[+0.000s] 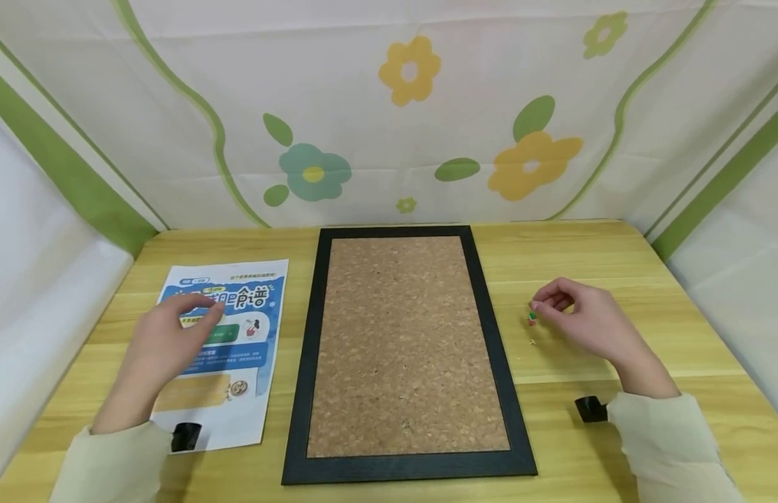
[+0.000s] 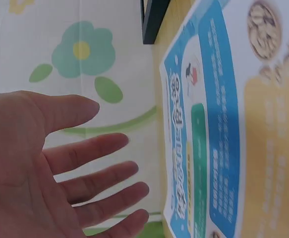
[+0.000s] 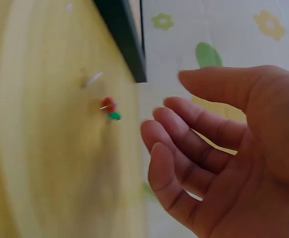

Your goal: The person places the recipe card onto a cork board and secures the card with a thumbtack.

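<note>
My left hand (image 1: 168, 342) hovers over a printed sheet (image 1: 221, 427) with blue, green and yellow panels. In the left wrist view its fingers are spread and relaxed, with nothing in them. On the table at the right lie a red push pin (image 3: 108, 103) and a green push pin (image 3: 114, 116), close together, with a small pale push pin (image 3: 93, 79) near them. Beside these pins hangs my right hand (image 1: 590, 321), fingers loosely curled and holding nothing. Between the hands lies a cork board (image 1: 407, 342) in a black frame (image 1: 407, 466).
A light wood table (image 1: 590, 251) carries everything. White cloth (image 1: 363, 119) with green and yellow flowers stands behind it and along both sides. Small black devices sit at both cuffs, the left cuff (image 1: 118, 461) and the right cuff (image 1: 665, 433).
</note>
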A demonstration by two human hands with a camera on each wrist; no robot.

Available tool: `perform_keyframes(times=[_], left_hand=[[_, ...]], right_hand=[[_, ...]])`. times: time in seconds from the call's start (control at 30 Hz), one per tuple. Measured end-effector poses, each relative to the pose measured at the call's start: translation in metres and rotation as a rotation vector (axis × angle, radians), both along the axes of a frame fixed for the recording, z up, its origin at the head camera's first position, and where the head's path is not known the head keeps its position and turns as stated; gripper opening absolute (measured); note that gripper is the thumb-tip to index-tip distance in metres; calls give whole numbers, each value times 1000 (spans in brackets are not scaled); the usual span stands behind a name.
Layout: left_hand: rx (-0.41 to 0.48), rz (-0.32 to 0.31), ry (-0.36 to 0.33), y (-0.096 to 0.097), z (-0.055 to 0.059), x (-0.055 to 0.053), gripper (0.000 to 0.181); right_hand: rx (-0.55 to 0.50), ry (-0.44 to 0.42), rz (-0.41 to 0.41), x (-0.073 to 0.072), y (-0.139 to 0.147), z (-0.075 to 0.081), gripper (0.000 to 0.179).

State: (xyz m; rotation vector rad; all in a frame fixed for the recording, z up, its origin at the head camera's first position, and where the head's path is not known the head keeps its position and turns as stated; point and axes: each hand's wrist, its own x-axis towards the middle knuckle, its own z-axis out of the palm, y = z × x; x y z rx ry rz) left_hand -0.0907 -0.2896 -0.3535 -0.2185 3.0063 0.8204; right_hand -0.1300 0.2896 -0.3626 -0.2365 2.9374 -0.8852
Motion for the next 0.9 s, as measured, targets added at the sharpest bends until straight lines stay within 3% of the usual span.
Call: perform_keyframes(times=[0.3, 0.63, 0.9], left_hand=[[-12, 160, -144, -30, -5, 6, 71], [-55, 265, -291, -68, -11, 9, 92], [-105, 229, -347, -89, -22, 8, 94]], right_hand=[[-16, -124, 12, 3, 13, -18, 24], [-93, -208, 2, 12, 24, -29, 25], [-142, -222, -16, 12, 25, -34, 31]])
